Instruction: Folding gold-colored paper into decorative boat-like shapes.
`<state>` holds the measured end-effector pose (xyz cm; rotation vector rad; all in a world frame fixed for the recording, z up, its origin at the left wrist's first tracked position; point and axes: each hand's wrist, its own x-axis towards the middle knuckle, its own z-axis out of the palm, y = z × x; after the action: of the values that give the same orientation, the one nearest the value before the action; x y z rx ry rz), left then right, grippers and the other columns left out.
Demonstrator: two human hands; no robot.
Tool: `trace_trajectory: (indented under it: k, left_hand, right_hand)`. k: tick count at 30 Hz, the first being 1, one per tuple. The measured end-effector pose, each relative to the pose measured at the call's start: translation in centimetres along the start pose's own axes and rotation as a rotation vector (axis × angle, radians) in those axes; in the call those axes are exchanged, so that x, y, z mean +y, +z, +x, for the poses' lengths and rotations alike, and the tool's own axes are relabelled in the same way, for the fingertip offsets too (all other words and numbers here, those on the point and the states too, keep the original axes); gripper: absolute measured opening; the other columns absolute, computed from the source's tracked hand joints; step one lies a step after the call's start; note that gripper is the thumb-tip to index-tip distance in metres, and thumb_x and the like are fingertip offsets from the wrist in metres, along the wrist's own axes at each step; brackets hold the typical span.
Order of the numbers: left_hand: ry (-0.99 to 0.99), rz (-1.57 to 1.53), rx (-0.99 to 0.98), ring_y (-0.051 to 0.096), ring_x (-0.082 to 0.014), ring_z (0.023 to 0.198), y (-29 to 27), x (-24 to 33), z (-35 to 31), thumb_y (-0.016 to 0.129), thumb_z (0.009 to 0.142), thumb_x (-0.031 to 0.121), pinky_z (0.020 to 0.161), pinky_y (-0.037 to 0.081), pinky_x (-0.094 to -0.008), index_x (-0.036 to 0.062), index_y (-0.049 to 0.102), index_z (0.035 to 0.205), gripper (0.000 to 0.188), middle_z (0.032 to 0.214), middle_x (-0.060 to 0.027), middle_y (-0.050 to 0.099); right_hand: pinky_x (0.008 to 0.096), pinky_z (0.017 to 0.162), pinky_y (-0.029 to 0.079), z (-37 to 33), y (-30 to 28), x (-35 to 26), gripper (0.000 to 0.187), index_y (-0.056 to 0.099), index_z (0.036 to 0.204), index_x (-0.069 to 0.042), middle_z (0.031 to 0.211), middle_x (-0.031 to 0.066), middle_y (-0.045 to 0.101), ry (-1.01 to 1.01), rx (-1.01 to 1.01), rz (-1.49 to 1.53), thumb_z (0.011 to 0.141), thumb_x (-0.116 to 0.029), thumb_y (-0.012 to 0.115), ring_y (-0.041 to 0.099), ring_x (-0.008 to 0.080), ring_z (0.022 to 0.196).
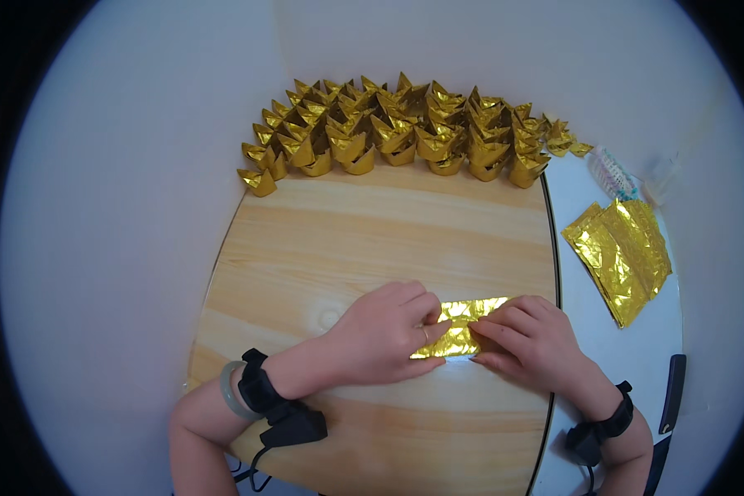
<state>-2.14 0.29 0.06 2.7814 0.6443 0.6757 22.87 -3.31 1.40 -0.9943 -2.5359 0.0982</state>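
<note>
A strip of folded gold foil paper (pixel 463 312) lies on the wooden table in front of me. My left hand (pixel 393 335) grips its left end, fingers curled and thumb along the near edge. At the other end, my right hand (pixel 525 339) pinches the strip, its fingertips meeting the foil near the middle. The two hands are a short way apart, with shiny creased foil showing between them. Parts of the strip's ends are hidden under my fingers.
Stacked rows of folded gold paper ingots (pixel 397 132) stand along the table's (pixel 372 240) far edge. To the right, a white surface (pixel 603 355) holds a pile of gold foil sheets (pixel 624 256), a clear patterned package (pixel 612 175) and a dark-handled tool (pixel 674 393).
</note>
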Motion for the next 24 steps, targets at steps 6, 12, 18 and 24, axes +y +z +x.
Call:
trace_trajectory:
  k: [6,12,18,24]
  left_hand:
    - [-0.075,-0.155,0.037,0.057,-0.0183,0.073,0.4,0.6,-0.3,0.078,0.072,0.021,0.056,0.047,-0.0285,0.0097,0.07,0.096,0.027,0.086,-0.0016,0.057]
    - [-0.086,-0.272,0.085,0.059,-0.0179,0.07,0.5,1.5,-0.5,0.077,0.073,0.016,0.055,0.049,-0.0288,0.0108,0.071,0.096,0.024,0.083,-0.0005,0.06]
    - [-0.387,-0.529,0.048,0.062,-0.0176,0.066,0.4,3.1,-0.7,0.072,0.082,0.012,0.057,0.05,-0.0281,0.0087,0.066,0.104,0.023,0.078,-0.0036,0.064]
    - [-0.611,-0.612,-0.107,0.062,-0.0173,0.066,0.0,3.0,-0.4,0.069,0.086,0.013,0.057,0.049,-0.0272,0.0087,0.065,0.102,0.017,0.075,-0.0036,0.065]
  right_hand:
    - [0.0317,0.072,0.049,-0.1,-0.3,-0.1,0.028,0.068,0.096,-0.01,0.087,0.0003,0.061,-0.021,0.008,-0.009,0.072,-0.02,0.077,0.06,0.0193,0.084]
    - [0.0317,0.067,0.048,-0.5,-0.3,0.3,0.021,0.066,0.093,-0.01,0.086,0.0017,0.061,-0.006,-0.036,0.103,0.074,-0.017,0.073,0.06,0.02,0.081]
    - [0.033,0.063,0.048,-0.3,0.1,0.0,0.019,0.064,0.094,-0.009,0.08,0.0042,0.059,0.184,-0.014,0.239,0.077,-0.011,0.072,0.057,0.0239,0.074]
    - [0.0328,0.063,0.046,0.1,-0.5,-0.7,0.02,0.063,0.096,-0.01,0.076,0.0042,0.059,0.451,-0.076,0.432,0.078,-0.009,0.072,0.056,0.0233,0.073]
